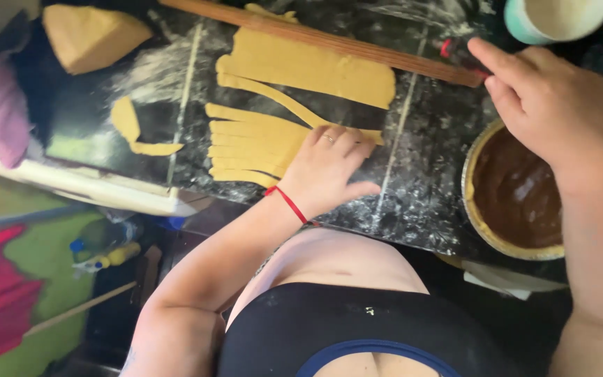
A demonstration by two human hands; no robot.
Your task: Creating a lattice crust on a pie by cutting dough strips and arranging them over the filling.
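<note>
Left hand (326, 167) lies flat, fingers spread and open, palm down on the near ends of the cut dough strips (252, 146); it presses rather than grips, nothing closed in it. Right hand (549, 105) is loosely curled, fingertips on a small red-and-black tool (458, 52) at the end of the long wooden rolling pin (329, 40); whether it has actually closed on the tool cannot be told. The strips lie side by side on the floured dark marble counter (420, 181), just in front of the uncut dough sheet (315, 66), which touches the pin. A curved offcut (134, 132) sits apart to one side, a dough block (88, 35) beyond it. A filled pie (518, 192), brown filling in a pale crust, stands at the counter edge beneath the right forearm; a cup (560, 14) is just beyond the hand. Judgement: the step in hand looks like cutting the sheet into strips, strips steadied while the tool is fetched. The next move calls for a firm hold on the tool and a straight, even cut along the sheet, without dragging the soft strips already made.
</note>
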